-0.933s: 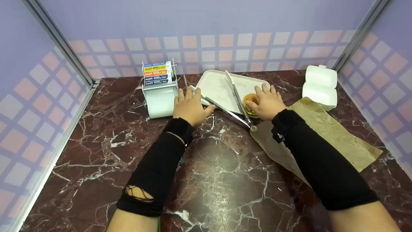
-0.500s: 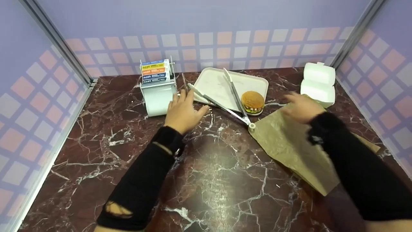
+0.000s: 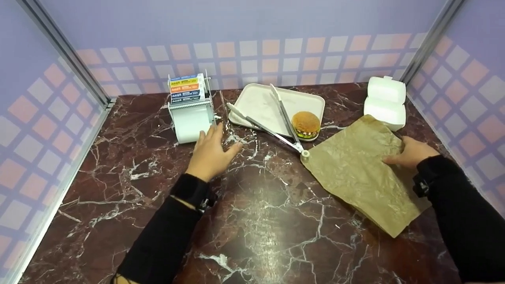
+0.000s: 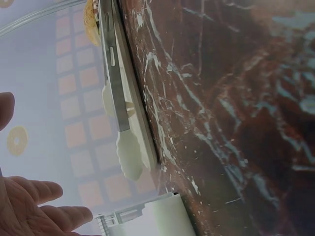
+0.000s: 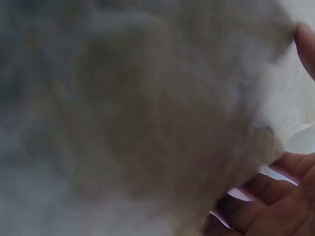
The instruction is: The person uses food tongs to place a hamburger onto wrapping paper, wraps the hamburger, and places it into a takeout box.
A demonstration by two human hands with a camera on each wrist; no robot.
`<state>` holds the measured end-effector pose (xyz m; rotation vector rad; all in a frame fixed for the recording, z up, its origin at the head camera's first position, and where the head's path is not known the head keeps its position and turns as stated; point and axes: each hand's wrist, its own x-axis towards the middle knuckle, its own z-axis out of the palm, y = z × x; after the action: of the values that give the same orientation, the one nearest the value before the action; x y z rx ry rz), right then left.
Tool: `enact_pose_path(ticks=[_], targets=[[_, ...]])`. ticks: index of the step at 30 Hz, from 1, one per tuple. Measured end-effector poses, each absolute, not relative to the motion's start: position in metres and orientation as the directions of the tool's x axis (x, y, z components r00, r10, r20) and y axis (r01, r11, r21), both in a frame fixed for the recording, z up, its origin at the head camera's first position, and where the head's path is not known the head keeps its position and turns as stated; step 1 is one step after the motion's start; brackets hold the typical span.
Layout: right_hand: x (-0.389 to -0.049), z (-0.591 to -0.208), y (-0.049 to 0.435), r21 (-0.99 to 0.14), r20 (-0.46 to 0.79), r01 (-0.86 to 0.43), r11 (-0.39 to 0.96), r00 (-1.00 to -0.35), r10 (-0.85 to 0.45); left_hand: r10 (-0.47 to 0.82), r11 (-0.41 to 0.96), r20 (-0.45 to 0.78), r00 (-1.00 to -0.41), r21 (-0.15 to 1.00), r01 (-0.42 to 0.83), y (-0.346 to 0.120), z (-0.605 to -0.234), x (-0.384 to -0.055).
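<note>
Worktop (image 3: 252,221): dark red marble with white veins, bare along the near edge; purple walls with a band of pale squares close it in on three sides.
Sleeves: black on both forearms, a strap at each wrist.
Paper (image 3: 361,173): a crumpled brown sheet lying flat on the worktop at the right, one corner pointing near, another just beside the tongs' hinge.
Right hand (image 3: 410,153): rests on the paper's right edge, thumb lying on top of the sheet and fingers curled at the edge, so it seems to pinch the paper; the right wrist view is too blurred to confirm, showing only brown paper (image 5: 147,123) and fingertips (image 5: 275,187).
Left hand (image 3: 211,152): lies palm down on the worktop left of centre, fingers spread and relaxed, holding nothing; its fingertips are near the dispenser's base, apart from it.
Tongs (image 3: 276,126): metal with white tips, arms parted, hinge on the worktop near the paper, tips resting over the tray; the left wrist view shows one white tip (image 4: 129,157) against the tray's edge.
Burger (image 3: 306,124): sits at the tray's near right corner, just right of the tongs.
Tray (image 3: 260,104): pale and rectangular, behind the tongs' hinge.
Dispenser (image 3: 190,108): white, left of the tray, with coloured labels on its upper part.
Box (image 3: 386,101): white foam clamshell, shut, far right, just behind the paper's far corner.
</note>
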<state>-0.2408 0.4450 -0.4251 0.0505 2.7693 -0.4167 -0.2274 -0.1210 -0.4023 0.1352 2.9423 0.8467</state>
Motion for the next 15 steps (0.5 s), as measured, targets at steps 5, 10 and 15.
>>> enact_pose_path(ticks=[5,10,15], targets=[[-0.239,-0.427,0.438,-0.300,-0.306,0.070,0.951,-0.952,-0.026,0.087,0.840,-0.058,-0.995,0.540,0.042,-0.124,-0.409,-0.224],[-0.240,-0.424,0.434,-0.299,-0.265,0.069,0.952,-0.964,-0.013,0.085,0.839,-0.063,-0.994,0.543,0.038,-0.126,-0.410,-0.225],[-0.242,-0.423,0.434,-0.302,-0.241,0.084,0.950,-0.971,0.010,0.080,0.844,-0.060,-0.995,0.535,0.036,-0.126,-0.410,-0.225]])
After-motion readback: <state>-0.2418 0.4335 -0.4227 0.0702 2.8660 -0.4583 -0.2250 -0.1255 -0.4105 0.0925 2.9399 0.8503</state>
